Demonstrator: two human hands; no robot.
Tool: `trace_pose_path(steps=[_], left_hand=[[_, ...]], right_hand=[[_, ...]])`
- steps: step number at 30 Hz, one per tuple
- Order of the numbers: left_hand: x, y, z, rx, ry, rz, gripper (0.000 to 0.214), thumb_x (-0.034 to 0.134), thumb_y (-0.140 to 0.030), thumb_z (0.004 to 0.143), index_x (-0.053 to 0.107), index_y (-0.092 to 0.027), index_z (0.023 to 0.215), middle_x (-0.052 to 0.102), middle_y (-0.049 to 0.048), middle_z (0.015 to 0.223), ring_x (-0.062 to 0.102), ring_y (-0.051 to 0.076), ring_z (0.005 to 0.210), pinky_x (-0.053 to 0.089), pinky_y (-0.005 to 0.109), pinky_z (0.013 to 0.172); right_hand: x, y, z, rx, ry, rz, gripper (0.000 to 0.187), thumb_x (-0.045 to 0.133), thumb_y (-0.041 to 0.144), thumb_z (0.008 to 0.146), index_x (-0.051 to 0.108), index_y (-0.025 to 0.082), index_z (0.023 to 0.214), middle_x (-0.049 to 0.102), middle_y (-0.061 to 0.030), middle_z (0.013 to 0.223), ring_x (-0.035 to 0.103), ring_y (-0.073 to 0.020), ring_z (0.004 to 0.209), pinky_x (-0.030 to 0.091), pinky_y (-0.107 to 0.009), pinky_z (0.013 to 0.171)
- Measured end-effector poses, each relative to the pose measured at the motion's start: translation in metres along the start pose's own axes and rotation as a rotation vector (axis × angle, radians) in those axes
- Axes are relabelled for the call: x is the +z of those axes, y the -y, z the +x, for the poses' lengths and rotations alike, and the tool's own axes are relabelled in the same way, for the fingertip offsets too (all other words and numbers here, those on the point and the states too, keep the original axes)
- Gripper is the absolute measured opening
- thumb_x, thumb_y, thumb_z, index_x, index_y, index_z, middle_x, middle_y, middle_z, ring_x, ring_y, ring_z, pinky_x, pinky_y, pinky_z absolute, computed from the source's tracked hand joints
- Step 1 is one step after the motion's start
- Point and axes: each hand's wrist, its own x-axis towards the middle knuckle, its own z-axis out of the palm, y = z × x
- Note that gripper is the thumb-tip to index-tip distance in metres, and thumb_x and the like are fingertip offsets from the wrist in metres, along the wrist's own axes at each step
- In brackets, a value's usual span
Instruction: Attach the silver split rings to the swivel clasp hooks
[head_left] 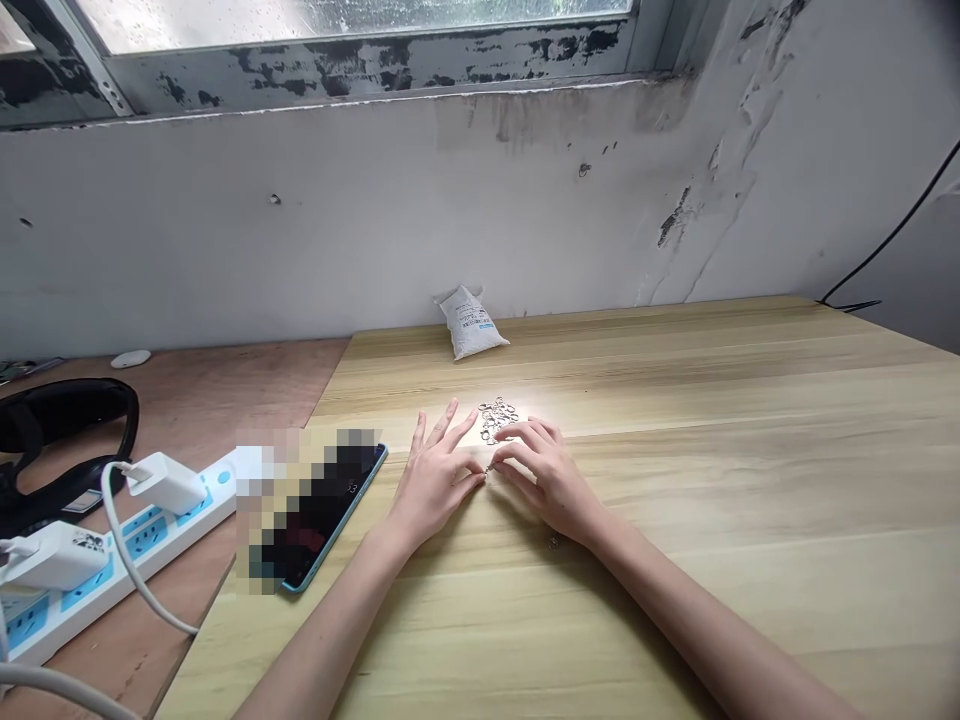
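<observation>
On the light wooden tabletop (750, 480) lies a small pile of silvery metal rings or clasps (497, 416); their exact kind is too small to tell. Just in front of the pile, a small metal piece (486, 473) sits between my two hands. The thumb and index finger of my left hand (435, 482) pinch it from the left, with the other fingers spread upward. From the right, my right hand (551, 475) pinches at the same piece, fingers bent. Another small metal ring (553, 541) rests on the table beside my right wrist.
A white printed packet (471, 322) leans near the wall behind the pile. Left of my left hand lies a phone (330, 520), partly blurred out. Farther left are a power strip (157, 530) with plugged-in chargers, white cables and a black strapped object (67, 430).
</observation>
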Motion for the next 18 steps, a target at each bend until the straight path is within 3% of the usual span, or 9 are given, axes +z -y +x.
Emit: trace_pose_path(steps=[18], left_hand=[[0.0031, 0.0037, -0.0010, 0.023, -0.012, -0.011, 0.014, 0.063, -0.028, 0.090, 0.073, -0.025, 0.080, 0.042, 0.0019, 0.153, 0.016, 0.027, 0.151, 0.008, 0.067, 0.118]], right_hand=[[0.0014, 0.0019, -0.0005, -0.012, -0.011, -0.044, 0.013, 0.051, 0.023, 0.097, 0.064, 0.023, 0.094, 0.063, -0.0080, 0.116, 0.057, -0.0208, 0.108, 0.037, -0.044, 0.103]])
